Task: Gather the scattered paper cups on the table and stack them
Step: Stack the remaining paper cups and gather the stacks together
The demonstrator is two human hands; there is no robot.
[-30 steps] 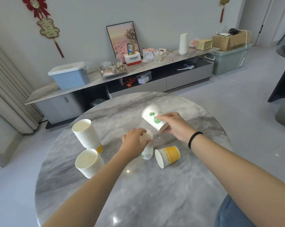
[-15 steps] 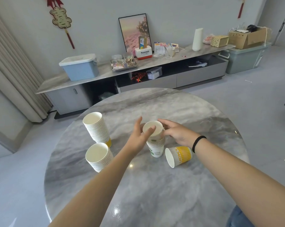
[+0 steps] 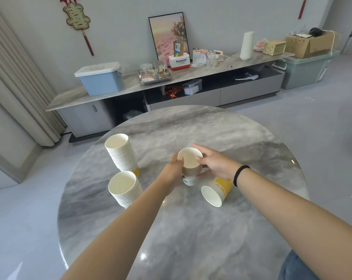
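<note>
**Gripping a short cup stack with both hands, mid-table**

Head view: Both hands meet at a small stack of paper cups [image 3: 190, 168] standing upright near the middle of the round marble table [image 3: 201, 229]. L hand [image 3: 172, 172] wraps the stack's left side, fingers curled round the wall, thumb tip up at the top rim. R hand [image 3: 216, 164] holds the right side, fingers curled round the back and thumb low near the base. Top cup's mouth faces up, white inside; green print shows at the bottom of the stack.

Just right of the stack, toward the near edge, a yellow-printed cup [image 3: 216, 191] lies on its side, mouth facing the near edge, partly under the R wrist w/ its black band [image 3: 240, 174]. Two taller stacks stand by the table's left edge: far stack [image 3: 121, 153] w/ a yellow base cup, and near stack [image 3: 125, 188] just in front of it, both leaning slightly in the wide-angle view.

Behind the table: a low cabinet [image 3: 171, 81] along the wall w/ a blue lidded bin [image 3: 100, 78].
</note>
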